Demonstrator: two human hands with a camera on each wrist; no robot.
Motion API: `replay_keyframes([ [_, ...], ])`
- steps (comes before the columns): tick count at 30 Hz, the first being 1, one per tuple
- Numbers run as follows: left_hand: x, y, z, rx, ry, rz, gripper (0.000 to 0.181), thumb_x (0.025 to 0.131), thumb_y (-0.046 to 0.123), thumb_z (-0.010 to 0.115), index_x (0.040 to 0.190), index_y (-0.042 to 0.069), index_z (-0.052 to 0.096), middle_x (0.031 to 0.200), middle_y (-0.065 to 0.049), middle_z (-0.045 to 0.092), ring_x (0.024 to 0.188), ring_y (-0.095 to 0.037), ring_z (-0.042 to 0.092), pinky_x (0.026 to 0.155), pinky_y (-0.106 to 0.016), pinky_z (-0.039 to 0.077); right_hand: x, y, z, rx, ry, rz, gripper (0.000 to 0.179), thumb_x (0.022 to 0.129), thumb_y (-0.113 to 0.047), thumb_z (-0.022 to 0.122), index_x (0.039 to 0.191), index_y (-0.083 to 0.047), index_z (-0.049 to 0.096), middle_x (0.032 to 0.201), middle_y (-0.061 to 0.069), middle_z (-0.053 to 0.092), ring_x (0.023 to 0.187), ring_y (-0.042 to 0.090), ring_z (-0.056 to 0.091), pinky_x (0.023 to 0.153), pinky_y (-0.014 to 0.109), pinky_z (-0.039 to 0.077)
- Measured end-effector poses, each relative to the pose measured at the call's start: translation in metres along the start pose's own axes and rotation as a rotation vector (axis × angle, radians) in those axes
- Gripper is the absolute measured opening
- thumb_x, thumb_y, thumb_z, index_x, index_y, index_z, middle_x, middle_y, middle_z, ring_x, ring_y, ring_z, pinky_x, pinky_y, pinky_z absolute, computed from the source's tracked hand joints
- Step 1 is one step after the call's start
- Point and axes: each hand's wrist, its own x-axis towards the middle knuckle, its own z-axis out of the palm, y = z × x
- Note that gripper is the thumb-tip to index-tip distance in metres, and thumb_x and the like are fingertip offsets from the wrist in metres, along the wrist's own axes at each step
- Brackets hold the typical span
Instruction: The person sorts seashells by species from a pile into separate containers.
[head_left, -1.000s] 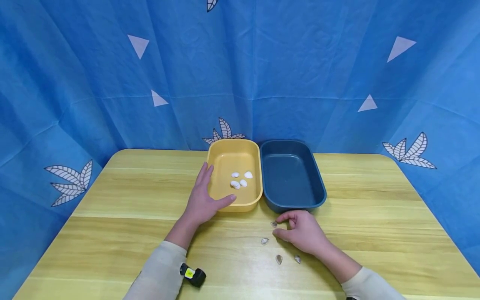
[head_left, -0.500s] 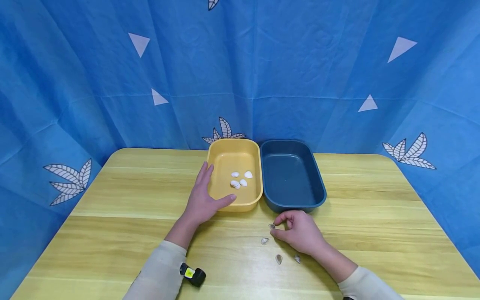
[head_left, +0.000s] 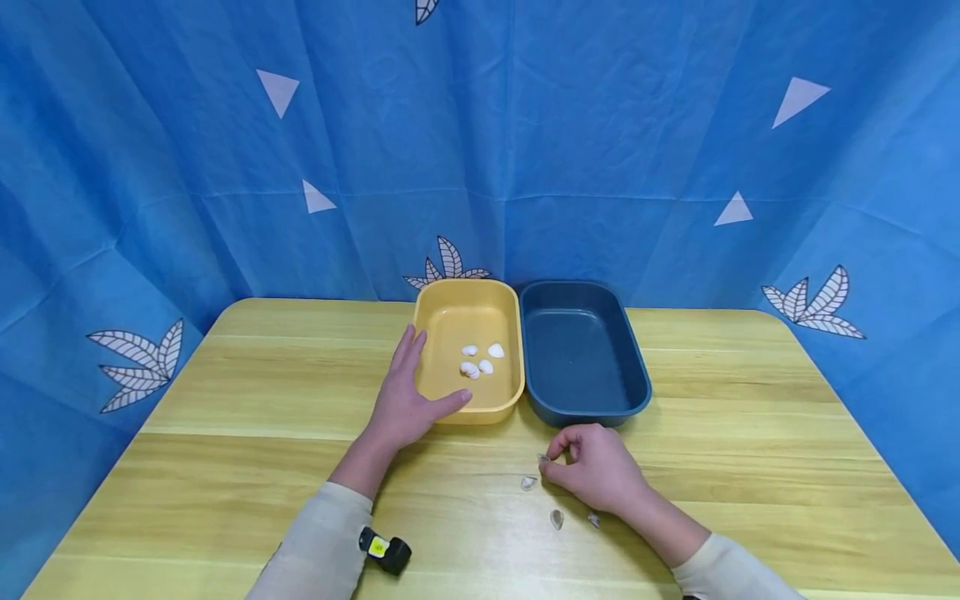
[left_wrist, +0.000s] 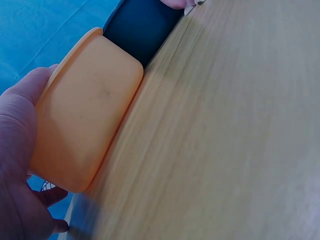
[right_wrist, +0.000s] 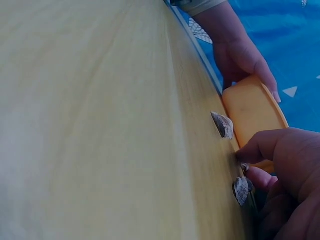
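Note:
My right hand pinches a small greyish seashell between thumb and forefinger, low over the table in front of the blue tray. In the right wrist view this seashell shows only partly, at the fingertips. Three more brown-and-grey seashells lie nearby: one left of the hand, another closer to me, the third beside the right wrist. My left hand rests at the near left corner of the yellow tray, fingers spread along its side and thumb across the front rim.
Several white seashells lie inside the yellow tray. The two trays stand side by side at the back of the wooden table. Behind them hangs a blue patterned cloth. A black camera is strapped to the left wrist.
My right thumb and forefinger have closed on the small seashell, and the hand has shifted slightly left and toward me. The left hand and both trays have stayed put.

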Motion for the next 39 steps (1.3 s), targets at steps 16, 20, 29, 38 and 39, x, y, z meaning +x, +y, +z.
replay_keyframes([
  [16,0.000,-0.002,0.000,0.005,0.000,0.025,0.114,0.074,0.058,0.081,0.160,0.014,0.022,0.166,0.005,0.004,0.149,-0.026,0.014,0.114,-0.052,0.023,-0.006,0.001,-0.004,0.037,0.012,-0.058,0.016,0.077,-0.020,0.085,0.074,-0.022,0.069,0.050,-0.010,0.041,0.043,0.005,0.038,0.046,0.026,0.037],
  [20,0.000,-0.002,0.000,0.006,0.001,0.028,0.114,0.074,0.058,0.082,0.160,0.013,0.023,0.166,0.005,0.004,0.149,-0.027,0.014,0.114,-0.052,0.023,-0.007,0.000,-0.007,0.058,0.012,-0.080,0.015,0.077,-0.018,0.084,0.075,-0.021,0.070,0.050,-0.011,0.040,0.045,0.004,0.038,0.047,0.025,0.036],
  [29,0.000,-0.001,-0.001,-0.004,0.001,0.021,0.113,0.075,0.056,0.083,0.160,0.013,0.022,0.166,0.005,0.004,0.149,-0.026,0.014,0.115,-0.052,0.023,-0.010,-0.012,-0.028,0.114,0.046,-0.147,0.014,0.078,-0.013,0.084,0.077,-0.020,0.071,0.048,-0.013,0.034,0.044,0.003,0.033,0.046,0.026,0.034],
  [38,0.000,-0.002,0.000,-0.011,0.000,0.024,0.114,0.074,0.056,0.083,0.160,0.012,0.022,0.166,0.005,0.004,0.149,-0.026,0.013,0.115,-0.052,0.023,-0.006,-0.020,-0.050,0.135,0.097,-0.195,0.013,0.080,-0.014,0.084,0.078,-0.019,0.072,0.050,-0.013,0.029,0.047,0.005,0.031,0.052,0.027,0.040],
  [39,0.000,-0.002,0.000,-0.010,0.001,0.024,0.114,0.074,0.056,0.083,0.160,0.013,0.022,0.166,0.005,0.004,0.149,-0.026,0.013,0.115,-0.052,0.023,-0.004,-0.021,-0.053,0.130,0.105,-0.196,0.013,0.080,-0.013,0.083,0.078,-0.019,0.072,0.050,-0.013,0.029,0.047,0.005,0.030,0.052,0.027,0.039],
])
